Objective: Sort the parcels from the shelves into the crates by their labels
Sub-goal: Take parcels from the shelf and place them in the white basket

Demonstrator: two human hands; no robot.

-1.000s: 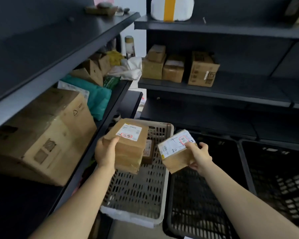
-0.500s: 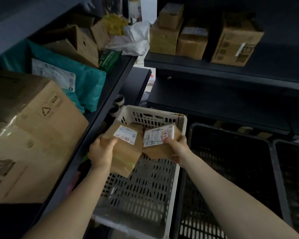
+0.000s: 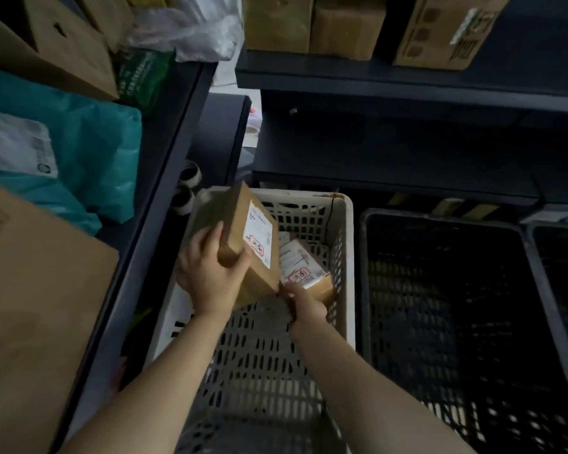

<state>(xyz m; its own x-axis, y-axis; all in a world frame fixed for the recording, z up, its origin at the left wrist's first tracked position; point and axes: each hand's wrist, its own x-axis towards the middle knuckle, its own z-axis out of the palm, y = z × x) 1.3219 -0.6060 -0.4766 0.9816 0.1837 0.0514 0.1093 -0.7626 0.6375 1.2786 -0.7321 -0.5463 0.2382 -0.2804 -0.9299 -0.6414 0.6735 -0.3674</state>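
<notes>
Shelving: left shelf (image 3: 164, 139) is carrying cartons beside the white crate (image 3: 349, 257).
Left hand (image 3: 210, 273): gripping the large parcel (image 3: 243, 234), tilting it on edge over the crate.
Right hand (image 3: 305, 303): gripping the small parcel (image 3: 304, 270), low inside the crate near its right wall.
Risk: the tilted large parcel is probably straining a one-sided grip; slipping, it would be striking the right hand.
Change: both parcels are sitting lower than half a second ago, when they were level near the rim.

White crate (image 3: 347, 244) far end blocked by parcels (image 3: 304, 267); near floor open.
</notes>
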